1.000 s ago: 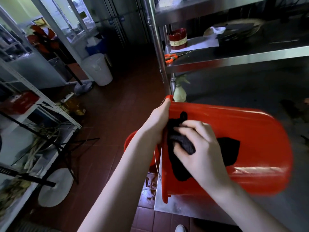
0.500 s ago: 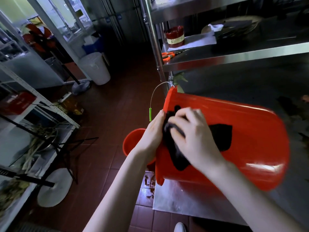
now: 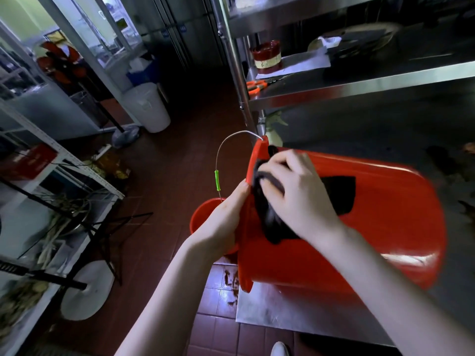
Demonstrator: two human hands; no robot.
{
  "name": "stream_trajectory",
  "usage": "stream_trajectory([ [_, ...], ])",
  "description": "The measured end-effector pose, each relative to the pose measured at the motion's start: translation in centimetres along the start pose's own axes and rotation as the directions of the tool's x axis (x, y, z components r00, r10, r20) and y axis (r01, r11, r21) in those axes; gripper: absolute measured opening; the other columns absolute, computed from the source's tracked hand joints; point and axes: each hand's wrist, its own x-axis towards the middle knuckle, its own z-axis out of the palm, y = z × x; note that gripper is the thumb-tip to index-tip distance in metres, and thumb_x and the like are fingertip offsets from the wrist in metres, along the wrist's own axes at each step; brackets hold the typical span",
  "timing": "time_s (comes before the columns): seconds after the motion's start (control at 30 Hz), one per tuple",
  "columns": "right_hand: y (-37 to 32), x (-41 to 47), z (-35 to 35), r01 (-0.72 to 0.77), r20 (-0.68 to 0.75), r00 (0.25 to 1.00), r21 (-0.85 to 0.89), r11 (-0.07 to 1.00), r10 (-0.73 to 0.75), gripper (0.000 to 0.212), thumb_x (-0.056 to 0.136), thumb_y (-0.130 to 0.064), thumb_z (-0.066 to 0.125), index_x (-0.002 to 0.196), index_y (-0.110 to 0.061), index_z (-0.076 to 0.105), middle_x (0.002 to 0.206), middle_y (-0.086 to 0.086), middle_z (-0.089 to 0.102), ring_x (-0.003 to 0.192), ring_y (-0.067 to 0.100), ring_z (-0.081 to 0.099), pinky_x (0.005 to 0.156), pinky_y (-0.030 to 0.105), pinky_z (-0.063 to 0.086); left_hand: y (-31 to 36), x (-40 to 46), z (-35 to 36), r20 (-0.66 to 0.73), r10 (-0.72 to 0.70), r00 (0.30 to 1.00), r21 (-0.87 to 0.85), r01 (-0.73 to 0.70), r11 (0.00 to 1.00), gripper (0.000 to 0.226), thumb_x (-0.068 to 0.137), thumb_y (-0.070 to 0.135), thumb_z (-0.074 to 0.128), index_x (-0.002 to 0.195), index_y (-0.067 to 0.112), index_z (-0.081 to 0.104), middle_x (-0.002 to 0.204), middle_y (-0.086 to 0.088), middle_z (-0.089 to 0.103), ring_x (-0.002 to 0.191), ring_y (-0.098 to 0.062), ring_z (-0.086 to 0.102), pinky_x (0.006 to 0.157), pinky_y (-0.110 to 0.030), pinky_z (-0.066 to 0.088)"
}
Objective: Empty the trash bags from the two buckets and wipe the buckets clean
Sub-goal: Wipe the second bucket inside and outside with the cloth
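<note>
Red bucket (image 3: pixel 372 227) lies on its side on steel shelf (image 3: pixel 282 309), mouth facing left; 2nd bucket (image 3: pixel 203 217) on floor just beyond. Left hand (image 3: pixel 226 217) grips rim, right hand (image 3: pixel 298 196) clamped on dark cloth (image 3: pixel 270 222) against wall nr rim. Judged light, stiff, slick plastic w/ loose wire handle (image 3: pixel 218 176) — hold by rim.

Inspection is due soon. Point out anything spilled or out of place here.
Brown scraps lie scattered on the floor tiles below the red bucket's rim, beside the steel table. They look like spilled debris.

Red bucket (image 3: pixel 372 227) on its side; second bucket (image 3: pixel 203 214) below
</note>
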Motion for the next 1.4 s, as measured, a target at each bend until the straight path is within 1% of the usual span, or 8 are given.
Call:
stream_trajectory([
  [0.3, -1.2, -2.6, 0.4, 0.072, -0.037, 0.997, -0.022, 0.997, -0.073, 0.019, 0.09, -0.017, 0.059, 0.102, -0.007, 0.07, 0.103, 0.009, 0.058, 0.095, 0.03, 0.052, 0.088, 0.04, 0.044, 4.2, 3.2, 1.8, -0.188, 0.163, 0.969, 0.268, -0.11, 0.957, 0.034, 0.099, 0.037, 0.047, 0.084, 0.019, 0.071, 0.079, 0.001, 0.067, 0.08, -0.016, 0.059, 0.076, -0.029, 0.046],
  [0.47, -0.1, 2.1, 0.6, -0.1, -0.052, 0.994, 0.001, 0.995, 0.099, 0.02, 0.088, -0.018, 0.058, 0.097, -0.009, 0.073, 0.092, 0.006, 0.059, 0.092, 0.026, 0.049, 0.089, 0.04, 0.046, 1.5, 1.4, 0.9, -0.121, 0.283, 0.952, 0.129, -0.267, 0.955, 0.03, 0.103, 0.018, 0.043, 0.122, 0.018, 0.067, 0.115, -0.002, 0.072, 0.111, -0.015, 0.065, 0.097, -0.032, 0.051],
  [0.77, 0.8, -4.2, -1.9, -0.027, -0.186, 0.982, -0.075, 0.997, 0.012, 0.021, 0.091, -0.015, 0.058, 0.104, -0.005, 0.071, 0.101, 0.009, 0.059, 0.094, 0.028, 0.051, 0.092, 0.033, 0.039, -2.2, -1.2, 0.6, -0.153, 0.636, 0.756, 0.597, -0.442, 0.67, 0.042, 0.1, 0.027, 0.036, 0.136, 0.019, 0.057, 0.113, 0.025, 0.063, 0.106, 0.015, 0.057, 0.086, -0.006, 0.04],
  [0.9, 3.9, -0.5, -3.2, -0.244, -0.197, 0.952, -0.034, 0.969, 0.232, 0.021, 0.089, -0.015, 0.061, 0.102, -0.004, 0.073, 0.097, 0.011, 0.061, 0.093, 0.036, 0.053, 0.084, 0.02, 0.031, -5.0, -2.7, 0.3, -0.134, 0.725, 0.676, 0.736, -0.422, 0.529, 0.045, 0.099, 0.028, 0.035, 0.142, 0.026, 0.048, 0.09, 0.03, 0.06, 0.076, 0.01, 0.059, 0.07, -0.005, 0.039],
  [1.03, 1.5, 1.1, -1.1, -0.1, -0.097, 0.99, -0.018, 0.995, 0.098, 0.02, 0.086, -0.018, 0.06, 0.098, -0.009, 0.073, 0.096, 0.008, 0.061, 0.093, 0.03, 0.053, 0.089, 0.03, 0.039, -6.8, -3.2, -1.1, -0.043, 0.76, 0.648, 0.832, -0.398, 0.386, 0.049, 0.095, 0.031, 0.033, 0.144, 0.032, 0.039, 0.115, 0.013, 0.063, 0.098, -0.008, 0.056, 0.077, -0.014, 0.038],
  [1.23, -0.8, -2.1, -0.1, -0.018, -0.106, 0.994, -0.014, 1.0, 0.017, 0.023, 0.087, -0.024, 0.062, 0.104, -0.011, 0.071, 0.103, 0.004, 0.059, 0.097, 0.025, 0.05, 0.09, 0.035, 0.042, -1.7, -3.7, -1.5, -0.154, 0.958, 0.243, 0.883, -0.401, 0.244, 0.031, 0.095, 0.008, 0.047, 0.12, 0.005, 0.064, 0.102, -0.004, 0.052, 0.086, -0.016, 0.053, 0.082, -0.02, 0.042],
  [1.33, -1.6, -2.9, -0.2, -0.023, -0.06, 0.998, -0.027, 0.999, 0.021, 0.027, 0.087, -0.03, 0.062, 0.107, -0.015, 0.072, 0.108, 0.003, 0.059, 0.098, 0.027, 0.051, 0.088, 0.041, 0.044, 2.9, -1.6, 0.4, -0.198, 0.765, 0.612, 0.825, -0.318, 0.468, 0.035, 0.101, 0.018, 0.043, 0.133, 0.014, 0.056, 0.122, -0.004, 0.061, 0.111, -0.013, 0.056, 0.092, -0.013, 0.035],
  [1.4, -1.9, -3.6, -0.6, -0.014, -0.047, 0.999, -0.015, 1.0, 0.013, 0.028, 0.086, -0.031, 0.064, 0.107, -0.016, 0.072, 0.109, 0.003, 0.058, 0.098, 0.027, 0.051, 0.088, 0.042, 0.045, 4.6, 0.4, 1.5, -0.176, 0.361, 0.916, 0.696, -0.143, 0.704, 0.041, 0.104, 0.033, 0.036, 0.142, 0.022, 0.047, 0.14, -0.001, 0.053, 0.129, -0.012, 0.047, 0.1, -0.017, 0.03],
])
